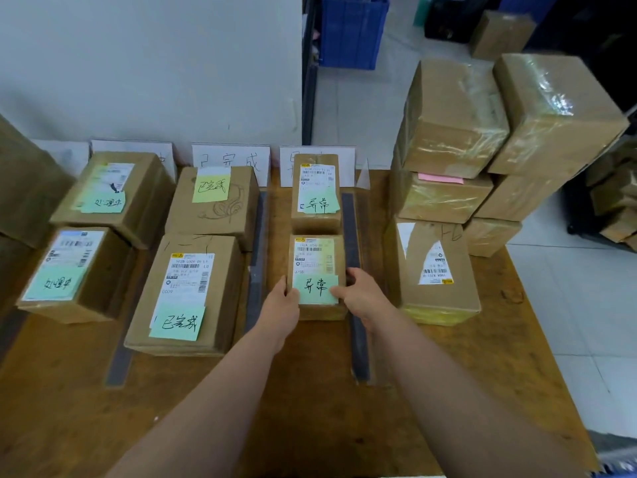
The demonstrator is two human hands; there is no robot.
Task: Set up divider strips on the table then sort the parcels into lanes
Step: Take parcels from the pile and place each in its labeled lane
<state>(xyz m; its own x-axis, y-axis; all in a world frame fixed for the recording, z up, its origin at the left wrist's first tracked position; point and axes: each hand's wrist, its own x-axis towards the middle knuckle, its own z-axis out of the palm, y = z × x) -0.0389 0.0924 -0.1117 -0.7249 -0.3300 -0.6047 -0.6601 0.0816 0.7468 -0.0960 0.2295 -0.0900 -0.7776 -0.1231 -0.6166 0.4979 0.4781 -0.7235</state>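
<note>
Small parcel (315, 260) gripped in both my hands
My left hand (282, 305) and right hand (362, 298) curl round its near sides; it sits mid-table (310, 408) between two divider strips (256, 263); a second parcel (315, 194) lies beyond, near the far edge.

I'm seeing soft, even light coming from overhead, bright across the whole frame. Shadows are lying faint and short beside the parcels (186, 291). Glare is bouncing off the taped boxes (551, 108) at upper right. Wide-angle distortion is bending the table (327, 391) edges, and the lower right corner is smearing into blur.
</note>
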